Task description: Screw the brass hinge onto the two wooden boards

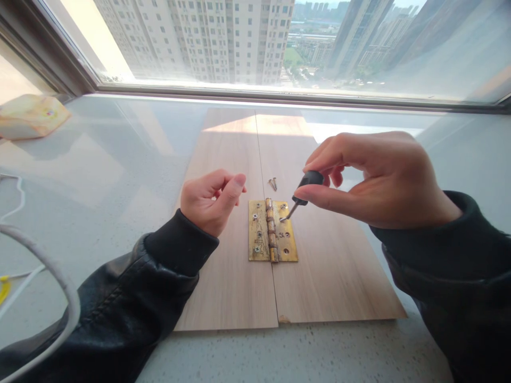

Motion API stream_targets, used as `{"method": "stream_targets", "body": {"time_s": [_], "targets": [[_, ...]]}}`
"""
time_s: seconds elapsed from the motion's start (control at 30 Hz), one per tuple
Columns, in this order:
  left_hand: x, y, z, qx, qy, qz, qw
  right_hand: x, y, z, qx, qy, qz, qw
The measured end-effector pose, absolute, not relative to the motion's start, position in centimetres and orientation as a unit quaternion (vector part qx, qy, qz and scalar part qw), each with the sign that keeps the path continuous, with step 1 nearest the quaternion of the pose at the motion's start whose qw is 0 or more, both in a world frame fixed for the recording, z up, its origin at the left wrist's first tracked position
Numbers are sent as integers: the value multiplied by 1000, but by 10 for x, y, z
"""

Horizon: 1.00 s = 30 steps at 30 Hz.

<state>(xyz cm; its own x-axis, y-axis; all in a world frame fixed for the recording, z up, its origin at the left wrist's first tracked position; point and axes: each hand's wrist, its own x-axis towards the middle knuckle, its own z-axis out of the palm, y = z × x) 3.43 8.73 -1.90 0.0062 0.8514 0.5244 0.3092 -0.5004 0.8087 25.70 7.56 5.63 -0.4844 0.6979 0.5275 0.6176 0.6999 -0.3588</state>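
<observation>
Brass hinge [273,231] lay across the seam of two wooden boards [335,266]. Right hand [379,181] pinched a screwdriver [301,196], tip on the hinge's right leaf; left hand [209,199] rested loosely curled, holding nothing, beside it.

Screwdriver handle [309,180] hidden behind fingers [319,198]
</observation>
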Motion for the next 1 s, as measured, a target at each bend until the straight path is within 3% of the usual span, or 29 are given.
{"method": "stream_targets", "body": {"time_s": [0.1,0.3,0.4,0.63,1.0], "targets": [[35,87,-18,668,432,554,244,254,76,53,-372,-860,60,345],[32,91,-20,687,416,548,233,250,78,43,-362,-821,200,393],[31,92,-22,693,406,549,230,249,78,43,-362,-822,193,395],[30,93,-24,691,410,551,224,254,75,54,-339,-852,218,335],[34,86,-17,669,440,545,249,264,77,58,-375,-868,95,311]]}}
